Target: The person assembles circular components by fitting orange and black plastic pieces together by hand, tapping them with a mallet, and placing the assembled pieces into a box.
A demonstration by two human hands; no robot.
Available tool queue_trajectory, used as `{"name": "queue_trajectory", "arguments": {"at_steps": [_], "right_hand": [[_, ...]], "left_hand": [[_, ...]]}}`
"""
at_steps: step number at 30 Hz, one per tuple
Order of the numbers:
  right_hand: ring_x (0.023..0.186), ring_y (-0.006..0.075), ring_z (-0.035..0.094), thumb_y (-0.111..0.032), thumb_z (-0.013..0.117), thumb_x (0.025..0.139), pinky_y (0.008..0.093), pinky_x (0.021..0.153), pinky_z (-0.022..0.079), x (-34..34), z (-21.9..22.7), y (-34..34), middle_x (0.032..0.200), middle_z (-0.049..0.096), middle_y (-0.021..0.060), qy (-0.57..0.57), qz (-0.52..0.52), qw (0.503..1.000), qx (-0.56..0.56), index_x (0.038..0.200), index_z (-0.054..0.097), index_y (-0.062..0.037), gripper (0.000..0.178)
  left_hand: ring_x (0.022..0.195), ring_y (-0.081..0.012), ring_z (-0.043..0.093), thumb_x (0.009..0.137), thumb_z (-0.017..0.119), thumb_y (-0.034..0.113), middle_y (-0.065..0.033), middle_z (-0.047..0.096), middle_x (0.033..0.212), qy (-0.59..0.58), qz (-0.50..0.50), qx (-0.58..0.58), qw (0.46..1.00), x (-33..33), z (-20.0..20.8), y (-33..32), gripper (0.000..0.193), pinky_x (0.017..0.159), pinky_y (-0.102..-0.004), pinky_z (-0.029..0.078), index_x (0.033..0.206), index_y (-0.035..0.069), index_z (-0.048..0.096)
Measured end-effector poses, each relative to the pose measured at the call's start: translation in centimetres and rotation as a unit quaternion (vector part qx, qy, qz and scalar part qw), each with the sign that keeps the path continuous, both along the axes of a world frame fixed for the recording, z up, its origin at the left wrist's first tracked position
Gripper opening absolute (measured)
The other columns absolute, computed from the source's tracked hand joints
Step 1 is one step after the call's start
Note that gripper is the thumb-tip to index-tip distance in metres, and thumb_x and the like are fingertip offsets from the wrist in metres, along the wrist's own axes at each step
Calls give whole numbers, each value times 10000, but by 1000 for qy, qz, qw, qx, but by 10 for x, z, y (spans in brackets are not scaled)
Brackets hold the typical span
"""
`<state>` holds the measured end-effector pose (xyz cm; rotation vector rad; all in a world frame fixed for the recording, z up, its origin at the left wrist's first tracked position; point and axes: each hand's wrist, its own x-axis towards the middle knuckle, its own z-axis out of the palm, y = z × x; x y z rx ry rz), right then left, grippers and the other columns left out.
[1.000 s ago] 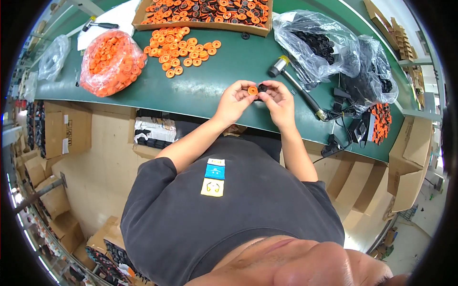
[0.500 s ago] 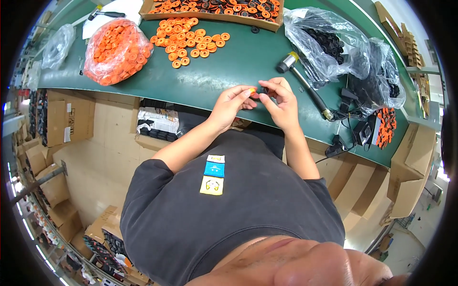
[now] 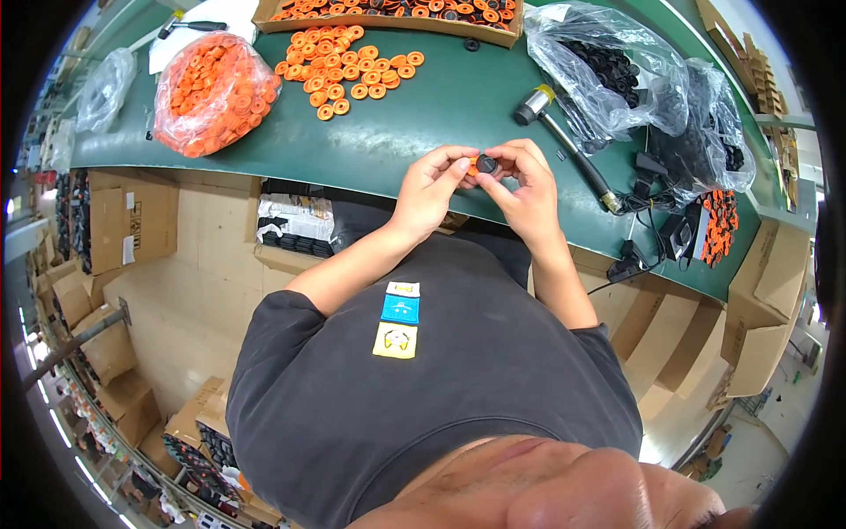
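Over the near edge of the green worktable (image 3: pixel 352 145), my two hands meet in front of my chest. My left hand (image 3: pixel 426 189) pinches a small orange ring (image 3: pixel 473 166) between thumb and fingers. Against it, my right hand (image 3: pixel 527 187) grips a small round black part (image 3: pixel 487 164). The two parts touch or nearly touch; how far they fit together I cannot tell. A loose group of orange rings (image 3: pixel 335 70) lies farther off on the table. To its left sits a clear bag of orange rings (image 3: pixel 211 93).
At the back stands a cardboard tray (image 3: pixel 388 24) of orange and black pieces. A mallet (image 3: pixel 568 145) lies right of my hands, beside clear bags of black parts (image 3: pixel 608 75). Cables and a black adapter (image 3: pixel 679 234) sit near a pile of orange and black pieces (image 3: pixel 720 225).
The black part has turned its flat round face into view and sits against the orange ring. My hands have drawn slightly closer together.
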<state>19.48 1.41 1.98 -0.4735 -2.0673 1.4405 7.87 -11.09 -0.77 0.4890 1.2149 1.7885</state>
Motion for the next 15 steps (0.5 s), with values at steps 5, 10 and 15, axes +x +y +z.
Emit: {"name": "queue_trajectory", "arguments": {"at_steps": [5,10,15], "right_hand": [[859,150,649,57,769,788,272,748,562,-1,1,1,1052,611,90,2,-17,1000,-10,1071,673,9,302],[885,167,662,65,758,792,279,754,570,0,7,1,1067,619,98,-11,-12,1000,7,1112,679,6,334],[889,176,666,73,740,801,280,744,570,1,7,1,1081,623,106,-9,5,999,49,1152,692,4,361]], "left_hand": [[977,-148,663,1020,584,88,-94,685,1088,-13,-8,14,1000,0,0,-1,333,904,-300,531,1323,-50,581],[1067,-169,664,1005,590,46,-125,678,1168,-13,-18,8,1000,-1,-4,-3,355,946,-311,527,1344,-54,559],[1079,-177,662,1010,564,16,-133,674,1190,-9,-24,32,999,0,-2,-1,311,970,-316,524,1311,-59,546]]}}
